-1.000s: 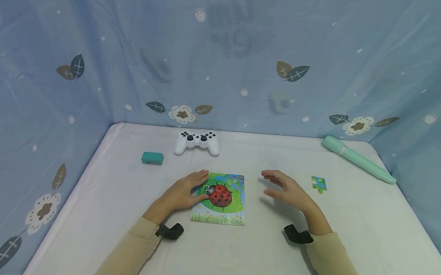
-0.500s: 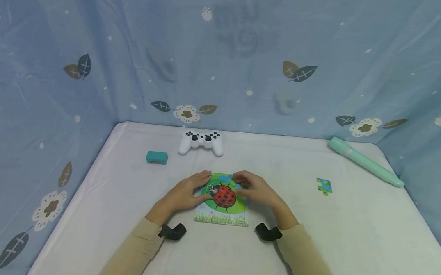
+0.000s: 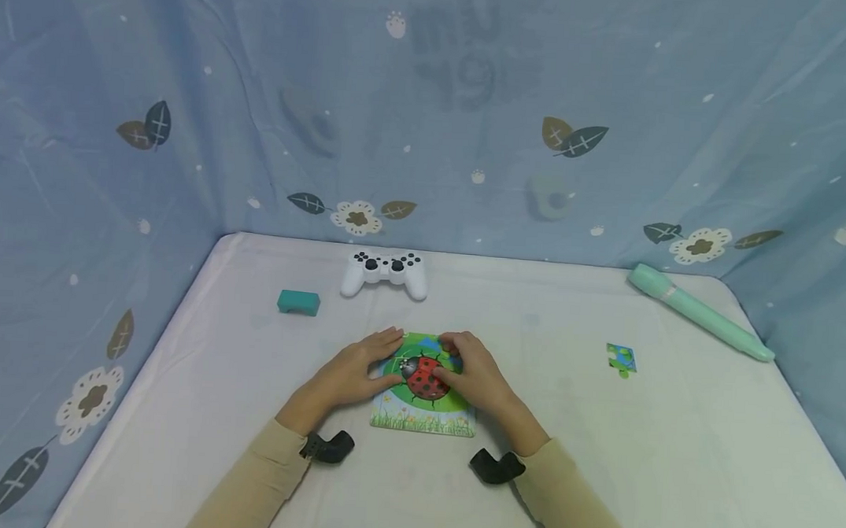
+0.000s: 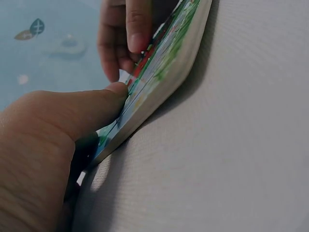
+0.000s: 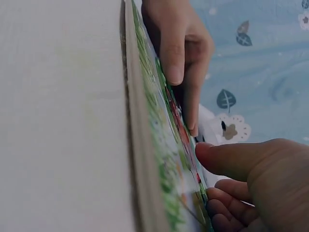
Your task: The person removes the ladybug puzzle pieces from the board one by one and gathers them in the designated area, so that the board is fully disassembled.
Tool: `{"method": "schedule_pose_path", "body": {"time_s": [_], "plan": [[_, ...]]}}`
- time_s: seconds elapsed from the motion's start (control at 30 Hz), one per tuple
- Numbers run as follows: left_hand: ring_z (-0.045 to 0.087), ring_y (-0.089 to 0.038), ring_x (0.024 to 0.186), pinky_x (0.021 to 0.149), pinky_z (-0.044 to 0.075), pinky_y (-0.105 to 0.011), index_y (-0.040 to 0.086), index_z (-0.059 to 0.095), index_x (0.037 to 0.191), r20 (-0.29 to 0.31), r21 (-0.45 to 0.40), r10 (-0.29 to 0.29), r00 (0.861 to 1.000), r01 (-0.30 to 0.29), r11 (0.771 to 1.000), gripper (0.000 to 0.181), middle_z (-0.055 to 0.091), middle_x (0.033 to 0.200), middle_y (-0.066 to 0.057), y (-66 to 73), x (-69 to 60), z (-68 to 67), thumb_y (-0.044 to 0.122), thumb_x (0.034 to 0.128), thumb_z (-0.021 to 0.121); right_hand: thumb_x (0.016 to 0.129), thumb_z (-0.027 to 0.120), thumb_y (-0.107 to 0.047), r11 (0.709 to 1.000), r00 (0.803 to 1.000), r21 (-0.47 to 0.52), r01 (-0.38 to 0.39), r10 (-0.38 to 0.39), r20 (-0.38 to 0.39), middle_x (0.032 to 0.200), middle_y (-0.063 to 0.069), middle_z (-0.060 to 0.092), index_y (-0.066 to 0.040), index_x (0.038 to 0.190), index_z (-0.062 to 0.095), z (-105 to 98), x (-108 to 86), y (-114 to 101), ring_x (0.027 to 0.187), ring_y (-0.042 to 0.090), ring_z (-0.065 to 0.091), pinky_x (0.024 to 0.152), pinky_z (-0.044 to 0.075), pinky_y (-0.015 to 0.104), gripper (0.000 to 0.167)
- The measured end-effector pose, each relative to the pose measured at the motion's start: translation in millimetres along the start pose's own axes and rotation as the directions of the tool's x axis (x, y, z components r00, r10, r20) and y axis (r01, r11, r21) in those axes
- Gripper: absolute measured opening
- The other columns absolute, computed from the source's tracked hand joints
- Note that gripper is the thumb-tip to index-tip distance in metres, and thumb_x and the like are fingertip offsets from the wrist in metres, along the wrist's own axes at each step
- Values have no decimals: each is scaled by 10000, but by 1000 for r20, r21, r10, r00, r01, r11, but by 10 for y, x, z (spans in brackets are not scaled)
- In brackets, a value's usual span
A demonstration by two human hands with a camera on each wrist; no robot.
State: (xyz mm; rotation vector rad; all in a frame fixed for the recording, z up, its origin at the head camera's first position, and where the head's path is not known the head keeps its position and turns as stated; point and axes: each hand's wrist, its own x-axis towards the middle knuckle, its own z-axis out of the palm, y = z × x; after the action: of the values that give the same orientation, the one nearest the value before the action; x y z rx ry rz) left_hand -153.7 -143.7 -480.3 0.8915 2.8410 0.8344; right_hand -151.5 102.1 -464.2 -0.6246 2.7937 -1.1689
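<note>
A square ladybug jigsaw puzzle [image 3: 423, 418] lies flat on the white table in the head view. My left hand [image 3: 353, 373] rests on its left side, fingers straight and thumb on the picture. My right hand [image 3: 480, 377] is over its right side, fingers loosely bent and thumb over the ladybug. In the right wrist view, my right fingers [image 5: 229, 203] touch the puzzle's surface, with nothing seen between them and the thumb. The left wrist view shows my left thumb [image 4: 99, 104] touching the picture. The hands hide the puzzle's upper left and upper right parts.
A loose jigsaw piece [image 3: 621, 360] lies to the right of the puzzle. A white game controller [image 3: 384, 274] and a teal block [image 3: 298, 303] are behind it. A mint-green wand-like object [image 3: 700, 311] lies at the far right. Blue patterned cloth [image 3: 428, 138] surrounds the table.
My right hand has moved left from beside the puzzle onto its right part. My left hand stays on the puzzle's left side. The head view has shifted slightly.
</note>
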Motion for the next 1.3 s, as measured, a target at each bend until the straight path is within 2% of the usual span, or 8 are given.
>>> {"method": "schedule_pose_path", "body": {"time_s": [0.1, 0.27, 0.7, 0.9, 1.07, 1.3], "plan": [[333, -211, 1403, 1149, 311, -397, 94, 448, 1416, 3, 1, 1, 1000, -1, 1000, 700, 370, 1513, -16, -8, 1, -6, 499, 872, 618, 824, 740, -175, 1000, 1000, -2, -1, 1, -20, 1033, 61, 567, -12, 1260, 544, 27, 8, 4, 935, 178, 508, 837, 482, 378, 506], [332, -212, 1404, 1150, 309, -396, 97, 449, 1416, 6, 9, -1, 1000, 1, 1000, 696, 369, 1514, -17, -5, -1, -27, 500, 874, 614, 827, 738, -184, 1000, 1000, 2, 7, -7, -4, 1029, 58, 538, -15, 1271, 541, 40, 27, -3, 924, 172, 462, 811, 448, 354, 514], [325, -217, 1407, 1148, 314, -403, 87, 448, 1416, 16, 6, -3, 1000, 3, 1000, 682, 368, 1515, -27, 8, -3, -44, 469, 878, 625, 817, 743, -134, 999, 999, 45, -30, 30, 16, 1076, 101, 512, -39, 1250, 529, 46, 57, -37, 975, 210, 456, 841, 444, 373, 491], [323, -210, 1408, 1152, 307, -389, 88, 446, 1417, 16, 6, 5, 1000, -5, 1000, 691, 366, 1515, -21, 1, 8, -14, 475, 874, 628, 816, 736, -98, 997, 1000, 76, 0, 2, -31, 1130, 98, 522, -53, 1243, 538, 72, 24, 25, 1020, 217, 498, 897, 475, 399, 473], [319, -214, 1410, 1153, 305, -392, 85, 444, 1417, 22, 8, -2, 1000, 2, 1000, 690, 361, 1518, -25, 22, 1, -22, 473, 876, 626, 821, 723, -71, 998, 997, 59, 25, -20, -78, 1130, 72, 542, -68, 1237, 565, 83, 8, 23, 1025, 203, 540, 911, 505, 405, 445], [324, -226, 1407, 1149, 311, -405, 81, 444, 1416, 17, 8, 10, 1000, -10, 1000, 689, 367, 1515, -34, 18, -7, -24, 471, 878, 625, 822, 725, -84, 999, 994, 32, 40, -36, -104, 1132, 82, 556, -59, 1226, 580, 86, 11, 29, 1030, 211, 571, 905, 521, 402, 430]]}}
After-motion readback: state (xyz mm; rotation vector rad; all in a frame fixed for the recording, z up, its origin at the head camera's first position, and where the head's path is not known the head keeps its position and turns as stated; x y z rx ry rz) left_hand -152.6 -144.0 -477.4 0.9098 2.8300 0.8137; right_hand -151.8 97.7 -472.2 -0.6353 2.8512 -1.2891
